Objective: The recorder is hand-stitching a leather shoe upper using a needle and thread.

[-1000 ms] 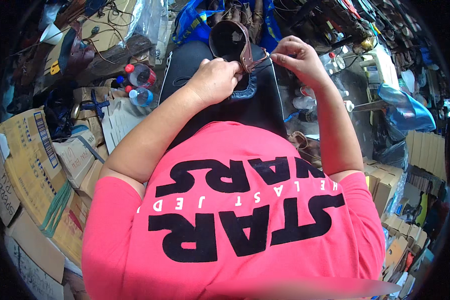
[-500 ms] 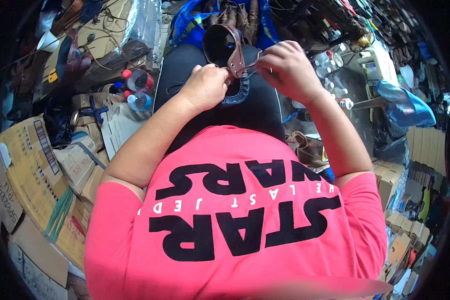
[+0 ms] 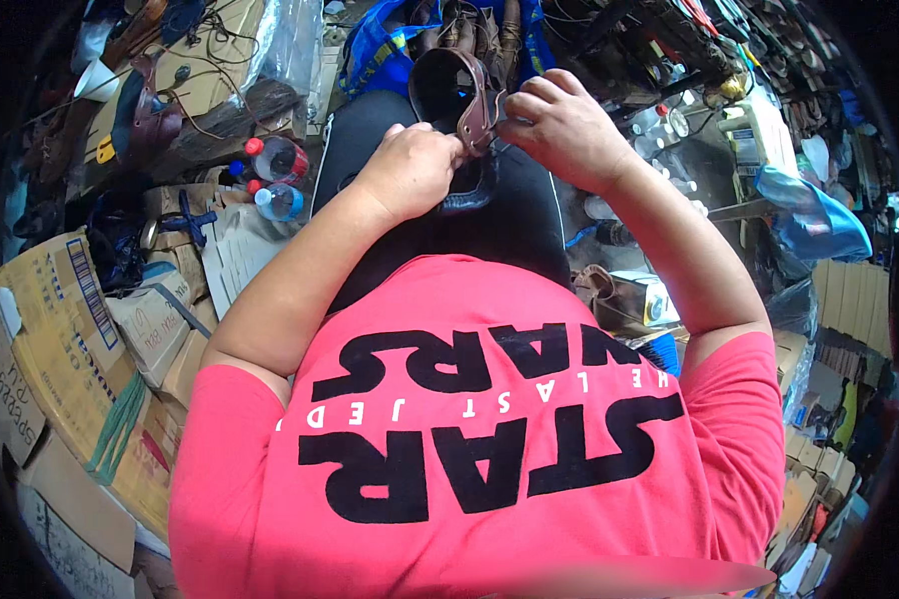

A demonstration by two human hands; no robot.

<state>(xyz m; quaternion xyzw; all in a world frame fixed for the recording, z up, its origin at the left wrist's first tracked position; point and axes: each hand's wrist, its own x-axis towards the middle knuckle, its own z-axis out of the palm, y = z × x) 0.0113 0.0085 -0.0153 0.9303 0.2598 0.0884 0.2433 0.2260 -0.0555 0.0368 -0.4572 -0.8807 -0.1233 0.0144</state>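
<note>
A brown leather shoe upper with small holes along its edge rests over my lap, its rounded opening facing up. My left hand closes on its near left edge. At the opposite edge, the curled fingers of my right hand pinch together beside the holes. A thin brown cord shows between the leather and these fingertips; its end is hidden in the hand. Under the upper lies a dark piece with a gathered rim, partly covered by my left hand.
Beyond my knees stands a blue bag holding brown shoe forms. Capped bottles and cardboard boxes crowd the left. Another brown leather piece with cords lies at far left. On the right are jars, a white container and blue plastic.
My right hand has moved slightly left and down, closer to the edge of the upper, and its elbow has swung outward. My left hand keeps its hold almost unmoved.
</note>
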